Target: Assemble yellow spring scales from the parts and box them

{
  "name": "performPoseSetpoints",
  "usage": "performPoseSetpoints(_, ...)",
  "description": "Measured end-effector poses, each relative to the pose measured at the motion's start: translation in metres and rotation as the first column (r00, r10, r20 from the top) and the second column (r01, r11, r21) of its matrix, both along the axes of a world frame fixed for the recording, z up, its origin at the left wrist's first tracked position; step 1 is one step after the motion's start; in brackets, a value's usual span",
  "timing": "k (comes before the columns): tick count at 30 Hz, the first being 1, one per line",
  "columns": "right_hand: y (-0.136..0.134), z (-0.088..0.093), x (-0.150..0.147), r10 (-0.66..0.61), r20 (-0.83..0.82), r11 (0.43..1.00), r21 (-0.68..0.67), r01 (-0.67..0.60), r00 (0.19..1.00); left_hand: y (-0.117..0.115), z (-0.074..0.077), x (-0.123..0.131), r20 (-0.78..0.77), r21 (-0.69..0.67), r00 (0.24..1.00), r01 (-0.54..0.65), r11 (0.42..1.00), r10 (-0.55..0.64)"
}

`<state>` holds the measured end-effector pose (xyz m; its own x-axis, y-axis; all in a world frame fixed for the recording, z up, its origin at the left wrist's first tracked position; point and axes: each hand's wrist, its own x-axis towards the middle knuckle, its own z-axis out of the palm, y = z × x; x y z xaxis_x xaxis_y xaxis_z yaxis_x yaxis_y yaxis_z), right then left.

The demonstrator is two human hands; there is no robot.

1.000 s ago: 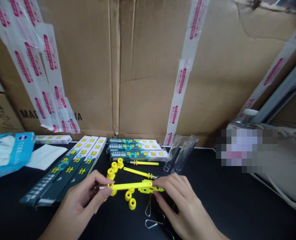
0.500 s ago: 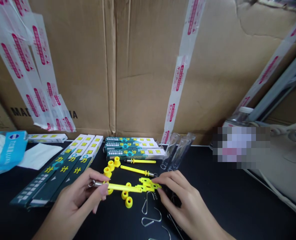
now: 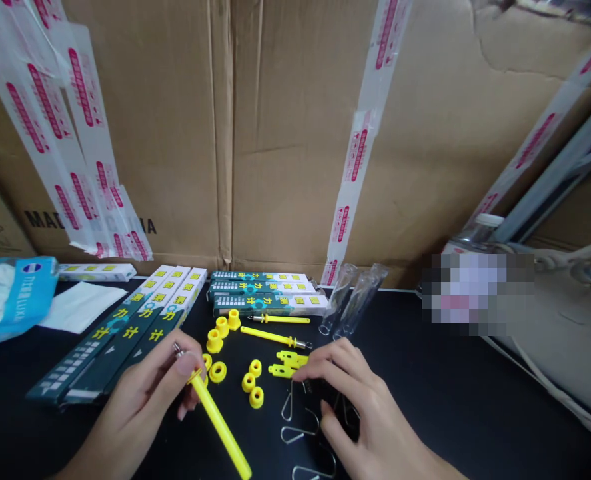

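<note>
My left hand [image 3: 160,387] is closed round a yellow plastic rod [image 3: 222,427] near its metal end. The rod slants down to the right, its long plain end toward the bottom edge. My right hand [image 3: 365,407] hovers with thumb and fingers apart, beside the flat yellow plates [image 3: 286,363] and above bent metal wire hooks [image 3: 300,435]. Its fingers cover part of both groups. Several yellow collars [image 3: 214,341] and rings [image 3: 218,372] lie between the hands, along with smaller yellow caps [image 3: 256,397]. Farther back lie two more yellow rods [image 3: 268,337] with metal ends.
Clear plastic tubes [image 3: 358,303] lean behind my right hand. Printed narrow boxes [image 3: 270,305] lie at the back, others [image 3: 125,333] at the left. A blue packet [image 3: 30,300] and white tissue [image 3: 82,307] sit far left. A large cardboard box [image 3: 285,167] walls off the back.
The rod in my left hand has swung from pointing right to pointing down toward me. My right thumb and fingers have parted from the flat yellow plates.
</note>
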<state>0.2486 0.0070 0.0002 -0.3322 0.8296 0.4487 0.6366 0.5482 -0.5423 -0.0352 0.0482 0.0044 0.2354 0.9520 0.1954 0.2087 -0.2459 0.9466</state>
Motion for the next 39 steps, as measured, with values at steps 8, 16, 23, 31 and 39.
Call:
performPoseSetpoints(8,0.000,0.003,-0.002,0.023,0.032,0.999,0.036,-0.024,0.999,-0.001,-0.005,-0.002,0.029,-0.097,0.999,0.016,0.995,-0.013)
performPoseSetpoints(16,0.003,-0.002,-0.001,0.057,0.024,0.993,0.100,-0.059,0.998,0.000,-0.005,0.000,0.065,-0.120,0.998,-0.019,0.993,0.027)
performPoseSetpoints(23,0.004,-0.001,-0.002,0.071,0.018,0.993,0.094,-0.073,0.997,-0.002,-0.001,0.006,0.101,-0.114,0.994,-0.022,0.993,0.033)
performPoseSetpoints(31,0.004,0.000,-0.001,0.099,0.050,0.990,0.099,-0.103,0.994,-0.003,-0.007,0.009,0.141,-0.193,0.989,-0.024,0.981,0.052)
performPoseSetpoints(39,0.002,0.002,-0.007,0.072,0.133,0.978,0.184,-0.096,0.989,-0.004,-0.008,0.008,0.198,-0.228,0.978,-0.026,0.973,0.072)
